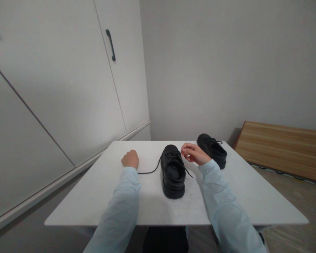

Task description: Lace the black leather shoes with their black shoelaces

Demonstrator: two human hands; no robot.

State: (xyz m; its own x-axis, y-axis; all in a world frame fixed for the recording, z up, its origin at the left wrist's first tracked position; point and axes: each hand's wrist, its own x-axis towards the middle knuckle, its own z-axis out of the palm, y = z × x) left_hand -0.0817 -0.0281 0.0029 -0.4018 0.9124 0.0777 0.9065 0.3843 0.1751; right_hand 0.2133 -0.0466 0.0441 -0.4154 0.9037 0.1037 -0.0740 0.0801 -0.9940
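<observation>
A black lace-up shoe stands on the white table, toe pointing away from me, its opening facing up. From its left side a long shoelace curves across the table and disappears behind my left wrist. My left hand is closed in a fist, back of the hand up; whether it holds the lace is hidden. Just right of the shoe's toe, my right hand hovers with loosely curled fingers apart and nothing visible in them. A shorter lace end hangs out on the shoe's right side.
A second black shoe, with its lace tied, sits at the table's back right, beyond my right wrist. White cabinet doors stand to the left and a grey wall behind. A wood-grain panel lies at the right.
</observation>
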